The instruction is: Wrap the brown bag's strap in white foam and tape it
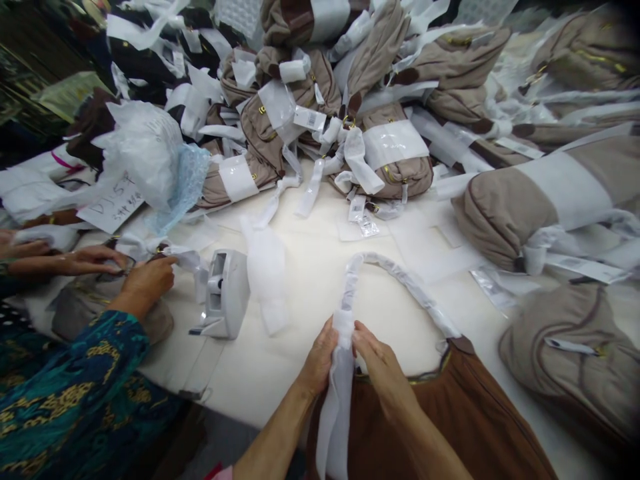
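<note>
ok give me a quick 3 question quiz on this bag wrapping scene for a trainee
1. True or false: both of the person's hands grip the white wrapping strip on the handle of the brown bag.
2. What stands on the white table between the co-worker's hand and the person's left hand?
A. scissors
B. a tape dispenser
C. a stapler
3. Fill in: the bags piled at the back are mostly ____ in colour.

Key
1. True: the left hand and the right hand pinch it from either side.
2. B, the tape dispenser.
3. Taupe, as on the piled bags.
</note>
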Motion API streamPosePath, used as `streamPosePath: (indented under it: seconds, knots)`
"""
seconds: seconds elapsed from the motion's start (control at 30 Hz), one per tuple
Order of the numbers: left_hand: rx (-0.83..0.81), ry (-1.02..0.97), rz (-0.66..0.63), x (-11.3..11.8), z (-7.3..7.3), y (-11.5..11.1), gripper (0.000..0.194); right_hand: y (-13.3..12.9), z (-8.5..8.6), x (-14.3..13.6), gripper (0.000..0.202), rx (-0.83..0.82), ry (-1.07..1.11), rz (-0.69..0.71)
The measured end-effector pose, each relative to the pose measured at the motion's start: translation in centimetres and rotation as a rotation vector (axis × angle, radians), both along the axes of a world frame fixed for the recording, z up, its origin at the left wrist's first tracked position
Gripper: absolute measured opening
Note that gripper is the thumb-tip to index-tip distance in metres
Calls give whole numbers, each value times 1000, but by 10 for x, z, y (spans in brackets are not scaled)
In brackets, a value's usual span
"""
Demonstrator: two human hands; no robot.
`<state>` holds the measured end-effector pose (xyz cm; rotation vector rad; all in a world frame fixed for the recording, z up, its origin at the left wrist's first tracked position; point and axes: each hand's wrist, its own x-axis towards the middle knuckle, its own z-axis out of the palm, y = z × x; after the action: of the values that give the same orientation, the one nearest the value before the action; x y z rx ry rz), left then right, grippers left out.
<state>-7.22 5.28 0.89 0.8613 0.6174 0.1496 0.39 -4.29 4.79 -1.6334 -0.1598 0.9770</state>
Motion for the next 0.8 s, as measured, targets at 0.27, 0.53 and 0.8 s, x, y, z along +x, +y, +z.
streamPosePath:
  seconds: [0.27, 0.53, 0.8]
  knots:
    - [394, 131, -18, 3, 1, -6, 52, 6, -4, -7, 48, 164, 259, -116]
    - [389, 84, 20, 9, -2, -9, 57, 18, -8, -8, 45, 76, 131, -105]
    - [181, 157, -120, 21, 15, 16, 47, -96, -4, 68, 67, -581, -905, -159]
